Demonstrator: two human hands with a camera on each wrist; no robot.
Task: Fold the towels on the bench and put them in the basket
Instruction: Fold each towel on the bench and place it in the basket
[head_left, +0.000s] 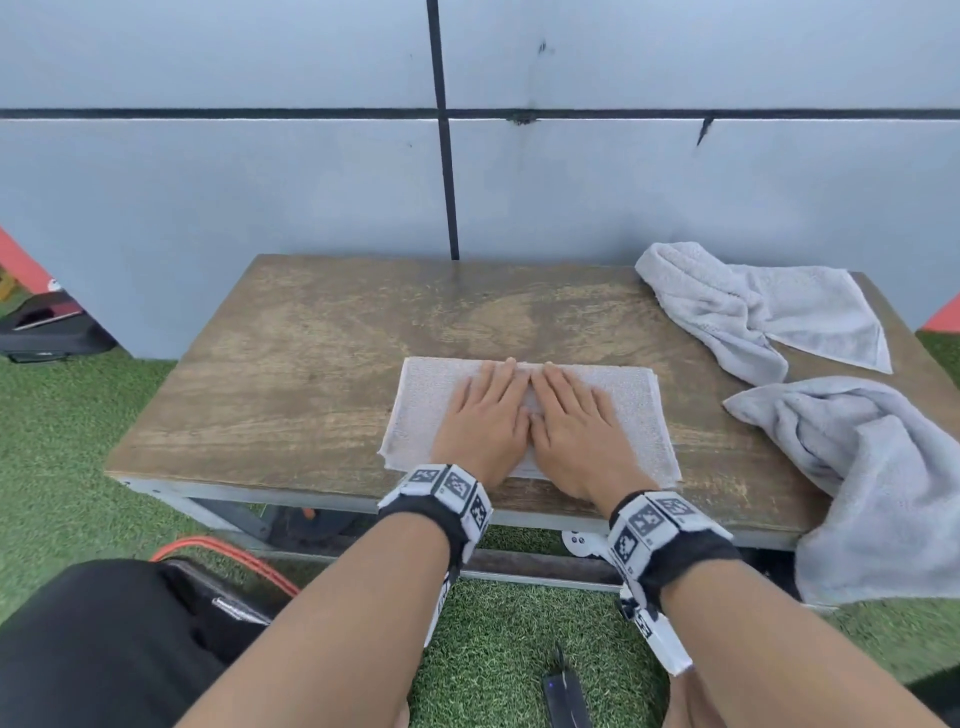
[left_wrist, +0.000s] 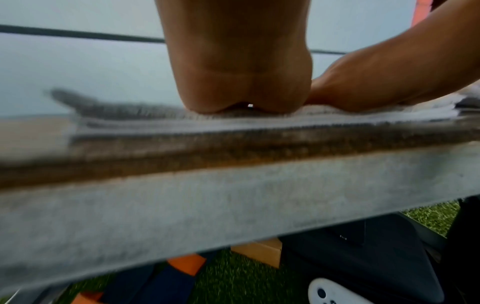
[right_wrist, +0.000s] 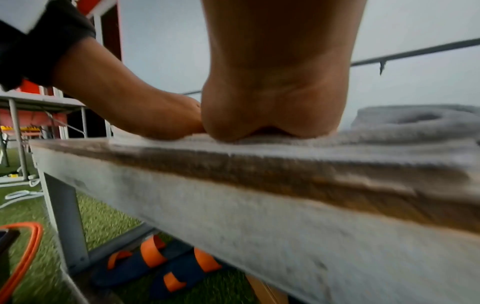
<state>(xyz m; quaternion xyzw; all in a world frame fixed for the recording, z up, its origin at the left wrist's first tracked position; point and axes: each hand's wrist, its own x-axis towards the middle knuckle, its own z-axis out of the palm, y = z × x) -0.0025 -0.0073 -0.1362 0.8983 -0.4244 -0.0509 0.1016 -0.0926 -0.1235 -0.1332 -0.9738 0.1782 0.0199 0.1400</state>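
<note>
The wall (head_left: 260, 182) of pale panels with dark seams stands behind the surface (head_left: 291, 364), a worn wooden top on a grey metal frame, set on green turf (head_left: 62, 467). At the right end of the surface a crumpled towel (head_left: 852, 467) hangs over the near edge; beyond it, at the far right corner, a second loose towel (head_left: 769, 317) lies spread and twisted. Near the middle of the surface's near edge lies the folded towel (head_left: 530, 415), a flat rectangle, its layered edge plain in the left wrist view (left_wrist: 233, 123).

On the folded towel, both hands lie flat side by side, touching at the forefingers. The left hand (head_left: 485, 421) has its fingers straight and together, palm pressed down; its grip holds nothing. The right hand (head_left: 576, 426) lies the same way, fingers straight, holding nothing, its heel pressing the cloth in the right wrist view (right_wrist: 272, 115).

Under the surface a pair of blue and orange sandals (right_wrist: 161, 267) lies on the turf.
</note>
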